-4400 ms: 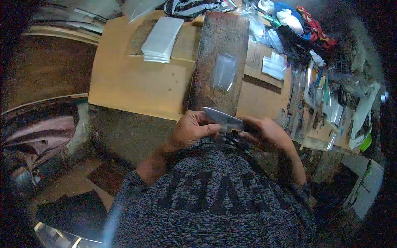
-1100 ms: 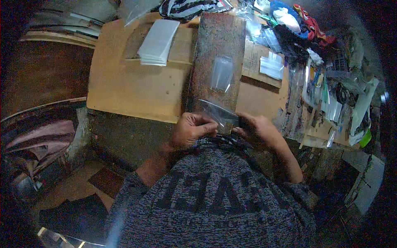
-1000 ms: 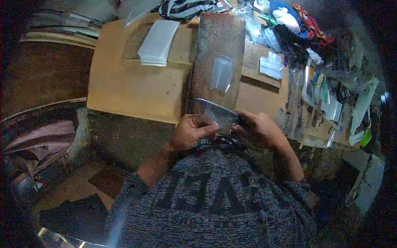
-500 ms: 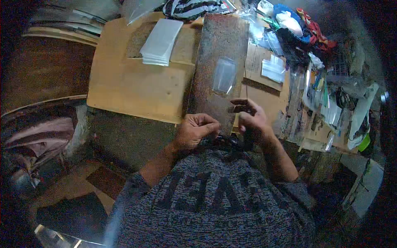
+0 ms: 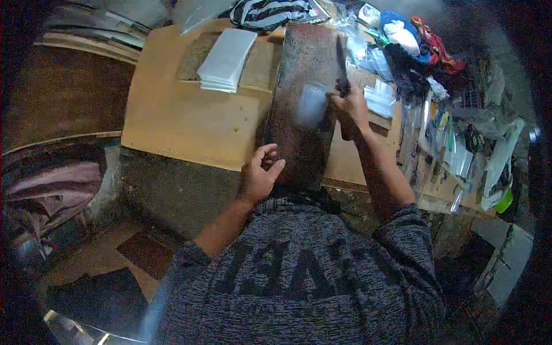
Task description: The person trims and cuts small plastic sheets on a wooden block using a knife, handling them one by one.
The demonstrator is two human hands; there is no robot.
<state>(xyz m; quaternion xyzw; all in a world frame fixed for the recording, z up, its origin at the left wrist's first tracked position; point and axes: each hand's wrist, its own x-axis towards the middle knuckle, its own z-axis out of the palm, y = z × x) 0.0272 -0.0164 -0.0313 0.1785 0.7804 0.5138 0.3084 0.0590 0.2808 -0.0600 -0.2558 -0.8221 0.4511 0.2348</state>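
My right hand (image 5: 352,109) is closed around the lower end of a long, dark, narrow tool (image 5: 341,57) that looks like a blade; its exact kind is unclear. The tool points away from me along the right edge of a dark wooden board (image 5: 307,49). Just left of that hand, a small stack of clear plastic sheets or bags (image 5: 312,104) lies on the board, somewhat blurred. My left hand (image 5: 261,175) hovers at the near left side of the board, fingers loosely bent and thumb apart, with nothing seen in it.
A stack of whitish sheets (image 5: 227,60) rests on the pale wooden tabletop (image 5: 184,123) at left. Another clear plastic stack (image 5: 379,99) lies right of the board. A striped black-and-white bag (image 5: 276,11), cloths (image 5: 434,43) and loose plastic clutter the back and right.
My right hand has moved forward, away from my body, and the tool now shows broadside instead of as a thin line. My left hand has gone from a pinch to loosely parted fingers.
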